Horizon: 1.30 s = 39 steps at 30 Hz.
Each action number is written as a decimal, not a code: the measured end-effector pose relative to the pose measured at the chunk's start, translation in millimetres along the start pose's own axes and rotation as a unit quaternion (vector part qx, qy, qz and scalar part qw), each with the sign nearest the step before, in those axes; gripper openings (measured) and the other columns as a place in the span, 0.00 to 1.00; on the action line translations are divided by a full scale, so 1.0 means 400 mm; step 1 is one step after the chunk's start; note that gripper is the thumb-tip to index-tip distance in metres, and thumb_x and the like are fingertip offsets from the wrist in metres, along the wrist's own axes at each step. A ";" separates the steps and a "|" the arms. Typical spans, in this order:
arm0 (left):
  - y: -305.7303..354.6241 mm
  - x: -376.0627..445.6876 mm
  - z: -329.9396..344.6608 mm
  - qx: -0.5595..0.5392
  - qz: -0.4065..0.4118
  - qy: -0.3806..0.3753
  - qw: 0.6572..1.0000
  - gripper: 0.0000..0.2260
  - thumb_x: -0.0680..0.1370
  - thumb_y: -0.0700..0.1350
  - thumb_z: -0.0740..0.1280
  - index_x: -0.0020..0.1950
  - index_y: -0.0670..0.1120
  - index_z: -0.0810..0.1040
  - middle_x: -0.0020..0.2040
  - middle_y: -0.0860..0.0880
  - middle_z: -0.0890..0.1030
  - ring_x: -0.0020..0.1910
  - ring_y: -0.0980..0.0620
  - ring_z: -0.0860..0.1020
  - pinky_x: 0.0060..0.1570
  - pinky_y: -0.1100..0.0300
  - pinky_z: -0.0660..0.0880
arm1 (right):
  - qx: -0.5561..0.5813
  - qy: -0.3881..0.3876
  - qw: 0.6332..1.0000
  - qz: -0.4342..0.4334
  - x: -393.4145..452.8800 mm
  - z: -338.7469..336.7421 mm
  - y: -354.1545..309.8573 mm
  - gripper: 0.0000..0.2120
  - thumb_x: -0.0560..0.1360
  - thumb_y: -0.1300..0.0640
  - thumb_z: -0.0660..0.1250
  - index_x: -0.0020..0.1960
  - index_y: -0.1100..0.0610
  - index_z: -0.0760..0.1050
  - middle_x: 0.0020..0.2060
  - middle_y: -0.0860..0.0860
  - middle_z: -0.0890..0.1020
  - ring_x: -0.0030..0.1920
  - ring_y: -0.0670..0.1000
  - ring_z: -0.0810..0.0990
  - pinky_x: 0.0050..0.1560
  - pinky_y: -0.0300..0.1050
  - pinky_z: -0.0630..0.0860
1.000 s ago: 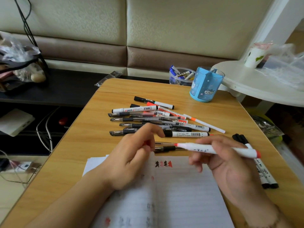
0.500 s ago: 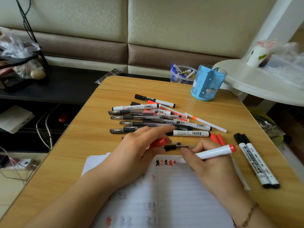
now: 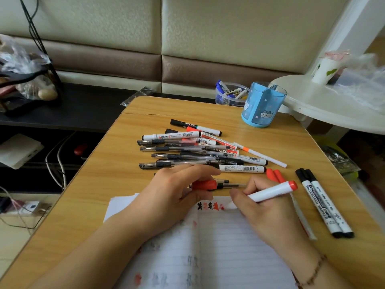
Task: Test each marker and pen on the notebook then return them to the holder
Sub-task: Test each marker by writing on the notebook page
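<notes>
step: test red marker point(image 3: 270, 191) | right hand point(image 3: 268, 213) fingers curled round it, tip at notebook point(image 3: 229, 247) top edge | left hand point(image 3: 173, 192) pinches red cap point(image 3: 203, 185) | tip: short light stroke, recap firmly | holder point(image 3: 263, 105) at table's far right corner

Beige and brown padded wall panels point(image 3: 187, 38) behind a wooden table point(image 3: 100, 184), white round side table point(image 3: 333, 109) at right bearing a paper cup point(image 3: 323, 69), black shelf point(image 3: 83, 109) at left with a plastic bag point(image 3: 23, 76), white cables point(image 3: 56, 161) below.
</notes>
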<state>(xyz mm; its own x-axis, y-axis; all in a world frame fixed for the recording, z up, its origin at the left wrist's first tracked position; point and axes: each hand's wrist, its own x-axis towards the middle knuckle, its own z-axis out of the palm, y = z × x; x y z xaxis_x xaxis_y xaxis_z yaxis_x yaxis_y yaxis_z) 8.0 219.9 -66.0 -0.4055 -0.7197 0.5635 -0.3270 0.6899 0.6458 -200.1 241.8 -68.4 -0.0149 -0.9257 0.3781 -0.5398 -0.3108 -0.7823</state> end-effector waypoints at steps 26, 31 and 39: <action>0.016 0.008 -0.006 0.043 0.028 -0.007 0.999 0.09 0.76 0.46 0.69 0.53 0.43 0.81 0.45 0.52 0.82 0.43 0.56 0.80 0.41 0.60 0.77 | 0.303 -0.119 0.943 0.070 -0.006 -0.029 -0.060 0.09 0.65 0.52 0.72 0.42 0.56 0.82 0.34 0.60 0.84 0.26 0.52 0.77 0.27 0.33 0.71; 0.025 0.007 -0.006 0.040 0.028 -0.009 0.999 0.07 0.75 0.40 0.70 0.52 0.41 0.82 0.44 0.52 0.83 0.42 0.58 0.80 0.42 0.66 0.76 | 0.296 -0.111 0.947 0.062 -0.012 -0.024 -0.061 0.10 0.65 0.52 0.73 0.43 0.56 0.83 0.35 0.61 0.85 0.25 0.53 0.79 0.30 0.32 0.73; 0.036 0.009 -0.010 0.033 0.033 -0.033 0.998 0.06 0.75 0.36 0.69 0.50 0.41 0.82 0.42 0.51 0.83 0.39 0.57 0.80 0.38 0.64 0.75 | 0.269 -0.099 0.957 0.044 -0.022 -0.020 -0.065 0.13 0.65 0.45 0.77 0.43 0.54 0.84 0.35 0.61 0.84 0.27 0.56 0.81 0.32 0.44 0.78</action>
<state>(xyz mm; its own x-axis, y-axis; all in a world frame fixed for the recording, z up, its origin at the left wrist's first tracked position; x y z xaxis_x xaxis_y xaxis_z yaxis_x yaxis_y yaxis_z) 5.2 227.0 -52.7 -0.4824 -0.6674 0.5673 -0.3522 0.7408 0.5720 -192.5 259.7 -47.2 0.1487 -0.9594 0.2398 -0.0323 -0.2471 -0.9685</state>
